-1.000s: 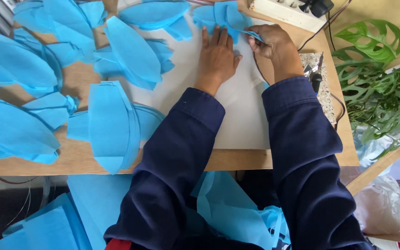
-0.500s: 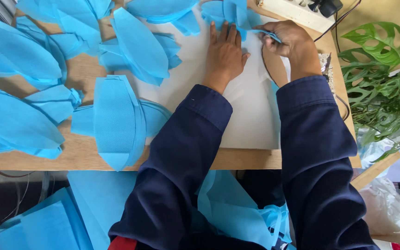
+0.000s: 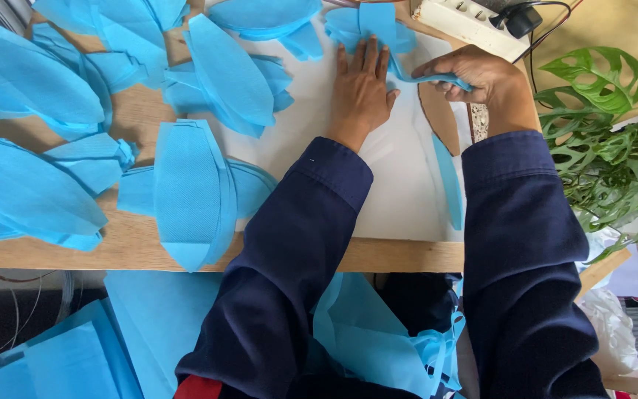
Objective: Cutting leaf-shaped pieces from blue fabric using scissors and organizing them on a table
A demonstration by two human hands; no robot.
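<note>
My left hand point(image 3: 363, 85) lies flat, fingers spread, on a white sheet point(image 3: 400, 192) that covers blue fabric point(image 3: 367, 22) on the wooden table point(image 3: 142, 244). To its right, my right hand point(image 3: 481, 81) is closed around a narrow blue strip point(image 3: 448, 80) at the sheet's upper right edge; whether a tool is also in that hand is hidden. A long blue offcut strip point(image 3: 448, 185) trails down the sheet's right edge. Both arms wear dark navy sleeves.
Several blue leaf-shaped fabric pieces point(image 3: 193, 192) cover the table's left and far side. A white power strip point(image 3: 467, 22) lies at the far right. A green leafy plant point(image 3: 607, 155) stands to the right. More blue fabric point(image 3: 149, 325) hangs below the table edge.
My right hand has moved right and slightly toward me along the sheet's edge, and a gap showing bare wood has opened beside the sheet. My left hand stays pressed flat.
</note>
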